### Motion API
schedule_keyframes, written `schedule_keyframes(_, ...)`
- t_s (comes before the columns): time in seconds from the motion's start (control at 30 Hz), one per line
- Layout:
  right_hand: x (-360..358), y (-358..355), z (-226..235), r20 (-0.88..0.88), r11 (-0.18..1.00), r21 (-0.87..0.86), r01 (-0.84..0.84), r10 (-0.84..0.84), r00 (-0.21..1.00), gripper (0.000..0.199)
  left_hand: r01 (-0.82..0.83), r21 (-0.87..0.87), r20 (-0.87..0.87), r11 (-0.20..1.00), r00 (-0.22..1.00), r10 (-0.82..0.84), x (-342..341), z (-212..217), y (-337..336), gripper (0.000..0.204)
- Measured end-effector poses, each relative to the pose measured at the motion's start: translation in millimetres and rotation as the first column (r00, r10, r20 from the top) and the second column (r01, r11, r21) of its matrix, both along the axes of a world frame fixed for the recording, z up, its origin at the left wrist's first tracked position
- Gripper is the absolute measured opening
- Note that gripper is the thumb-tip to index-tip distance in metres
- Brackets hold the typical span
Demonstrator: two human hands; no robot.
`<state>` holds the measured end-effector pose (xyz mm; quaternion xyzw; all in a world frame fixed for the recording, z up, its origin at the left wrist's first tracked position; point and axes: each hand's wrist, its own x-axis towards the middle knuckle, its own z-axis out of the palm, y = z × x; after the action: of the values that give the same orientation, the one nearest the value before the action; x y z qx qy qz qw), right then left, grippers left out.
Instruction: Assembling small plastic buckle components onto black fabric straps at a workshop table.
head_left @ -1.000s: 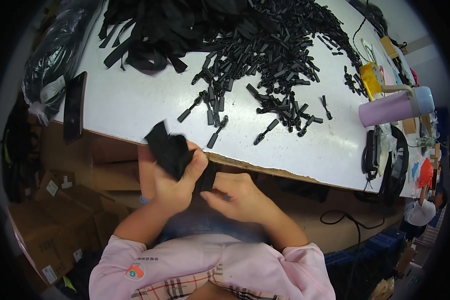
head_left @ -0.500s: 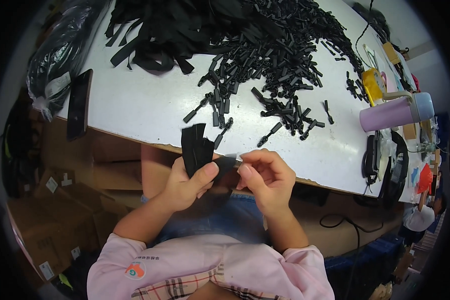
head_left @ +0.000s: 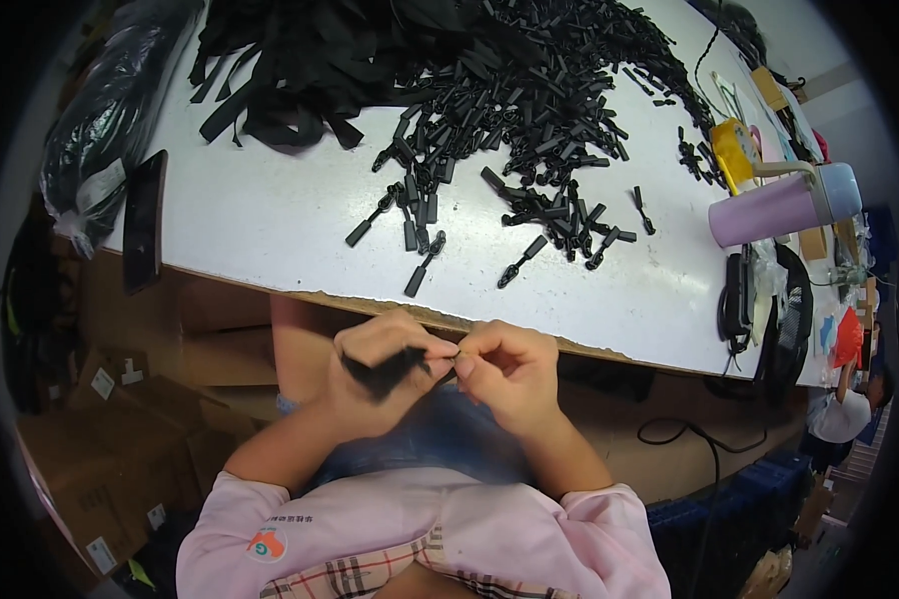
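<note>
Just in front of the table's near edge, both my hands meet with their fingertips together. My left hand point(head_left: 385, 364) is closed around a folded black fabric strip point(head_left: 382, 376), probably zipper tape, blurred by motion. My right hand point(head_left: 509, 374) pinches with thumb and forefinger where the left fingertips meet. What lies in that pinch is too small and covered to name. Beyond my hands, black zipper sliders point(head_left: 559, 215) with long pulls lie scattered on the white table point(head_left: 300, 230). A single zipper slider point(head_left: 426, 264) is closest to my hands.
At the back left is a heap of black strips point(head_left: 310, 70), beside a larger pile of sliders. A dark phone point(head_left: 145, 222) and a plastic-wrapped bundle point(head_left: 110, 130) lie along the left edge. To the right are a lilac bottle point(head_left: 769, 212) and a yellow tape roll point(head_left: 734, 155).
My hands have come closer together, the left one turning so its knuckles face up. The black strip that stood up from my left hand is now mostly tucked beneath it.
</note>
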<state>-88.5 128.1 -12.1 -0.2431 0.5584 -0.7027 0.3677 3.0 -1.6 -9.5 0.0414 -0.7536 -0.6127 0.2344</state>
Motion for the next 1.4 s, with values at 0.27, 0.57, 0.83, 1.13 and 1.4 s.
schedule_keyframes(0.27,-25,-8,2,-0.965,0.908,-0.025,0.419,-0.132,0.229,0.024,-0.165,0.434,0.274,0.886,0.961,0.044,3,-13,10,0.019)
schedule_keyframes(0.57,-49,-13,11,-0.923,0.844,0.353,0.403,0.243,0.299,0.013,-0.1,0.504,0.261,0.858,0.965,-0.04,-2,-13,8,0.021)
schedule_keyframes(0.83,-37,-3,0,-0.51,0.958,0.157,0.241,-0.13,0.85,0.009,-0.133,0.487,0.277,0.863,0.961,-0.008,-5,-11,9,0.016)
schedule_keyframes(1.13,-37,-11,13,-0.76,0.916,0.233,0.325,-0.037,0.649,0.016,-0.195,0.472,0.295,0.86,0.954,0.054,-6,-14,10,0.014)
schedule_keyframes(1.4,-33,-18,5,-0.937,0.888,0.228,0.4,0.087,0.339,0.011,-0.201,0.457,0.28,0.867,0.957,0.075,-5,-12,10,0.013)
